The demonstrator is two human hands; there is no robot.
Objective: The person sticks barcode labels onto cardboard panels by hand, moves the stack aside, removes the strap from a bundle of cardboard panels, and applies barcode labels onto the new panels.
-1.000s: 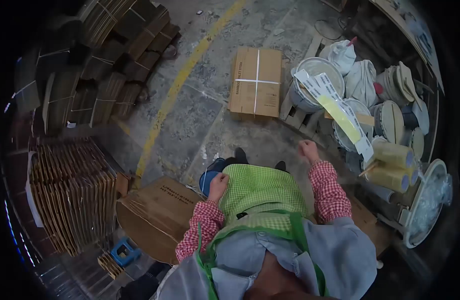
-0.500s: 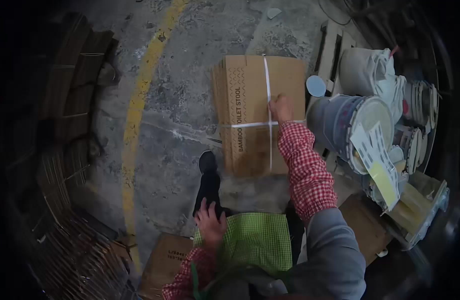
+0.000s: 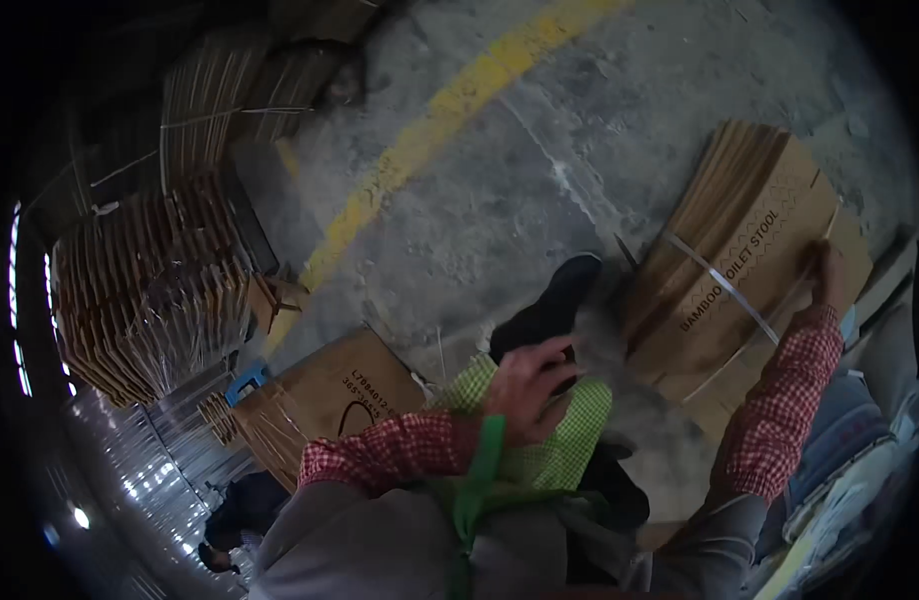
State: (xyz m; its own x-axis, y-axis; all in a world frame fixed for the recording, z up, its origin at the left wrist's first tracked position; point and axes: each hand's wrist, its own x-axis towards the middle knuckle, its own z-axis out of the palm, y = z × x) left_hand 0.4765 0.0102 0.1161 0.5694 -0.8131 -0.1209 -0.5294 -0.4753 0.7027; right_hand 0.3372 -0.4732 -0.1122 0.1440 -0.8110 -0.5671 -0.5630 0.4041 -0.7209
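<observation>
My right hand [image 3: 828, 278] is closed at the strap crossing on top of a strapped bundle of flat cardboard boxes [image 3: 745, 235], printed "BAMBOO TOILET STOOL". The bundle lies tilted at the right, its left layers fanned out. In front of my green checked apron [image 3: 580, 425], my left hand [image 3: 533, 385] hangs with its fingers apart and slightly curled, holding nothing. My dark shoe [image 3: 570, 285] is on the floor between that hand and the bundle.
A brown carton [image 3: 330, 395] sits at the lower left, beside a blue plastic item [image 3: 246, 383]. Behind them stands a stack of folded cardboard [image 3: 150, 290]. A yellow line [image 3: 420, 135] crosses the concrete floor. Buckets [image 3: 840, 430] are at the lower right.
My right hand reached out to the bundle and took hold of its strap. The view has turned, so the bundle now appears farther right and slanted. My left hand has moved across the apron.
</observation>
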